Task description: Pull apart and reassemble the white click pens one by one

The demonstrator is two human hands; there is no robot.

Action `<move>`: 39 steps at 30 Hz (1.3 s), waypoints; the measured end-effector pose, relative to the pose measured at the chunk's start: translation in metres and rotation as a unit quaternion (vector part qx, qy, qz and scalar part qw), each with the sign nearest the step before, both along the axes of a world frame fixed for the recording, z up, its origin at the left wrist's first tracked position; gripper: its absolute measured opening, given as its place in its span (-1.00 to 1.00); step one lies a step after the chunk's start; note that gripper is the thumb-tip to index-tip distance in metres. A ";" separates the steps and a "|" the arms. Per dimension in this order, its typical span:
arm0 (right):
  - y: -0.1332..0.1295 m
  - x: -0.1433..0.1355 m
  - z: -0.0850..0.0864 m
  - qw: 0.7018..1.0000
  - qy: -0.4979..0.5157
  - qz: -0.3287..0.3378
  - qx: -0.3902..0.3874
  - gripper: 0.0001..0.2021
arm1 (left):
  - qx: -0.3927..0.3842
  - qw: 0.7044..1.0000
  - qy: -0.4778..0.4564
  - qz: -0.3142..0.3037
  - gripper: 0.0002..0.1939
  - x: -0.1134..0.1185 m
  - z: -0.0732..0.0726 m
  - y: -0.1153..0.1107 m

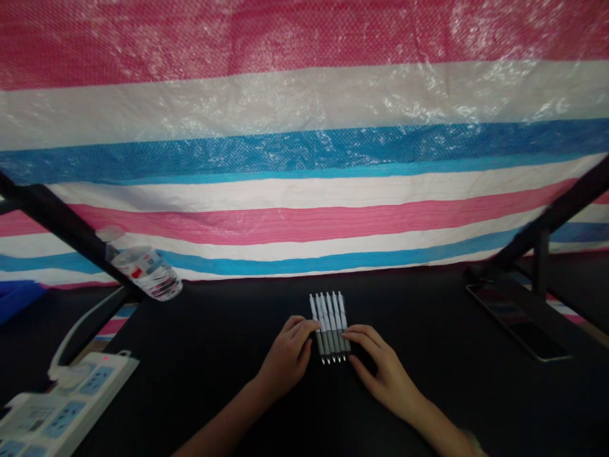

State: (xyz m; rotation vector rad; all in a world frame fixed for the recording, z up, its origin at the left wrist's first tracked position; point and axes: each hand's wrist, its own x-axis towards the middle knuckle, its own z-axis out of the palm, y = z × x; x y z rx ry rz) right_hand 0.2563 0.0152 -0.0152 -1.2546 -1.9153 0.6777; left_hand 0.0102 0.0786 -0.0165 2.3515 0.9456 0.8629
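L hand (291, 354) & R hand (380, 371) half-curled, fingertips bracketing pens (330, 330). I'd squeeze gently, evenly.

Room between pens (332, 325) and striped sheet (304, 223); bottle (151, 274), power strip (64, 416) block left, phone (518, 324) right.

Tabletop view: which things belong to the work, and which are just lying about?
In the work:
- six click pens in a row
- left hand
- right hand

Lying about:
- smartphone
- plastic bottle
- power strip
- blue item, partly seen
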 end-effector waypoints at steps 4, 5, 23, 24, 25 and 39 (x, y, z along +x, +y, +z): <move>0.000 -0.001 0.002 1.000 0.002 -0.011 0.011 -0.65 | 0.062 0.997 0.048 -0.018 -0.58 -0.001 0.001 0.003; 0.000 -0.001 0.002 1.000 0.003 -0.014 0.015 -0.66 | 0.074 0.995 0.059 -0.019 -0.60 -0.002 0.001 0.004; 0.003 -0.003 0.003 0.997 0.067 -0.046 0.016 -0.76 | 0.135 0.980 0.141 -0.032 -0.72 -0.010 0.005 0.012; 0.002 -0.004 0.003 0.996 0.077 -0.050 0.008 -0.77 | 0.137 0.980 0.140 -0.031 -0.73 -0.011 0.006 0.012; 0.001 -0.005 0.004 0.995 0.089 -0.055 -0.005 -0.78 | 0.139 0.980 0.139 -0.033 -0.73 -0.012 0.007 0.012; -0.022 -0.051 0.010 0.781 0.409 0.088 -0.464 -0.46 | 0.072 0.987 0.060 -0.131 -0.74 -0.002 0.040 -0.025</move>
